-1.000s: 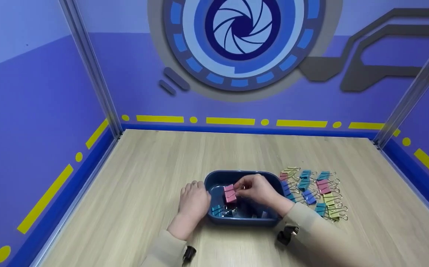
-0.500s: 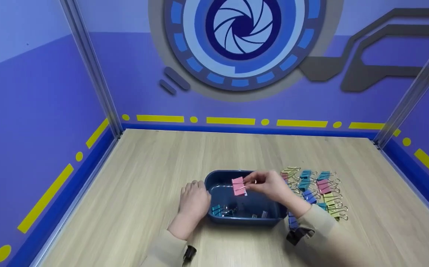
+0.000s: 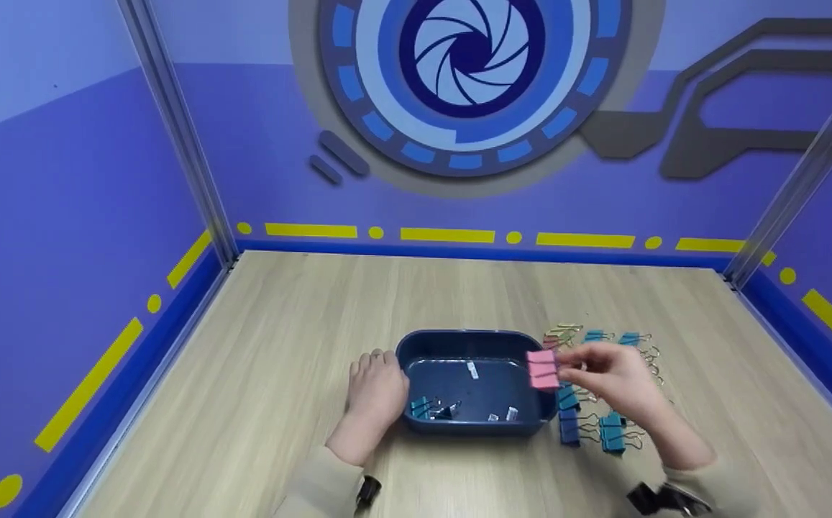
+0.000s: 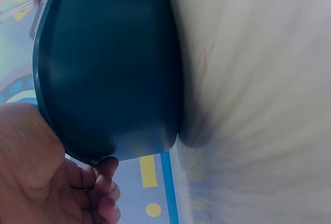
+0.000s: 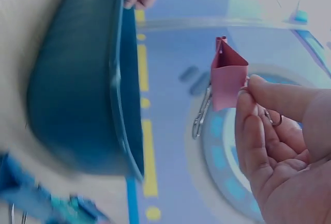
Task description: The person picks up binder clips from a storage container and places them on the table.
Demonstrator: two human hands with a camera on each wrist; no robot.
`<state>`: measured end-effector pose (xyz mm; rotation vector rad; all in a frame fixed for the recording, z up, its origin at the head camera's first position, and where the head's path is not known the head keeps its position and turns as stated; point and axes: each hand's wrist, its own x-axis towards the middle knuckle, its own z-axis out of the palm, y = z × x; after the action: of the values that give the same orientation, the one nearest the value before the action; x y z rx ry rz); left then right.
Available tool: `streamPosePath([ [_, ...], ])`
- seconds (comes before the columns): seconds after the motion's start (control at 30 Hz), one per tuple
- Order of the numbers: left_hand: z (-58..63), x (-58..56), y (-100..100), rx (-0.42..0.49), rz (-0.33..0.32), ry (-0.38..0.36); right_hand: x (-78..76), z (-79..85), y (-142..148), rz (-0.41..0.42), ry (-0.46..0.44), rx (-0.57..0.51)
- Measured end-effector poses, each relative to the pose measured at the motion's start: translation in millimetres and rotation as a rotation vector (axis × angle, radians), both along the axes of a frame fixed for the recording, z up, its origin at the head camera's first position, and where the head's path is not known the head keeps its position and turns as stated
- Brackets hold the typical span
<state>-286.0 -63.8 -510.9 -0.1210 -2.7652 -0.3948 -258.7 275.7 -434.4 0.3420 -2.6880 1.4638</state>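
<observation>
My right hand point(image 3: 613, 370) pinches a pink binder clip point(image 3: 542, 370) by a wire handle, just above the right rim of a dark blue plastic bin point(image 3: 469, 427). In the right wrist view the pink clip point(image 5: 230, 81) hangs off the thumb and fingertips, its other handle folded outward. My left hand point(image 3: 378, 388) grips the bin's left edge; the left wrist view shows the fingers point(image 4: 106, 185) curled at the rim. Inside the bin lie a teal binder clip point(image 3: 421, 409), a dark clip point(image 3: 447, 411) beside it, and small clear-and-white pieces point(image 3: 472, 370).
Right of the bin, several binder clips lie in loose rows, including a blue one point(image 3: 569, 427), a teal one point(image 3: 612, 432) and yellow ones point(image 3: 564, 332). My right hand and forearm cover part of them. Printed blue walls point(image 3: 272, 158) enclose the wooden table point(image 3: 300, 309).
My right hand has lifted the pink binder clip out of the bin's middle and carried it right to the rim. The left hand has stayed put.
</observation>
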Motion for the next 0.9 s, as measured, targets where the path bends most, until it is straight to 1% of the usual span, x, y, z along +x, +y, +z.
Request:
streamPosePath([
  [0.07,-0.1,0.4,0,-0.002,-0.004,0.013,11.3,0.3,15,-0.032,-0.018,0.003],
  [0.1,-0.3,0.5,0,-0.001,-0.007,0.018,16.6,-0.1,22,-0.055,-0.041,0.007],
  [0.2,-0.1,1.1,0,0.001,-0.010,0.014,30.3,-2.9,44,-0.136,-0.134,0.034],
  [0.23,-0.2,1.2,-1,0.003,-0.012,0.014,34.2,-4.0,51,-0.161,-0.178,0.046],
  [0.33,0.1,1.0,-1,0.000,-0.006,0.011,42.3,-8.6,69,-0.218,-0.279,0.089],
  [0.43,0.3,0.7,-1,-0.001,-0.005,0.015,47.9,-14.0,85,-0.229,-0.331,0.127],
  [0.53,0.8,1.0,-1,0.003,-0.007,0.004,52.6,-18.7,99,-0.224,-0.361,0.149],
  [0.63,0.6,1.1,0,0.008,-0.010,-0.009,56.5,-22.8,112,-0.221,-0.392,0.153],
  [0.8,-0.3,0.8,1,0.009,-0.015,-0.018,58.1,-29.1,136,-0.204,-0.438,0.167],
  [0.9,0.5,0.1,1,0.012,-0.014,-0.030,57.0,-33.9,149,-0.189,-0.444,0.187],
])
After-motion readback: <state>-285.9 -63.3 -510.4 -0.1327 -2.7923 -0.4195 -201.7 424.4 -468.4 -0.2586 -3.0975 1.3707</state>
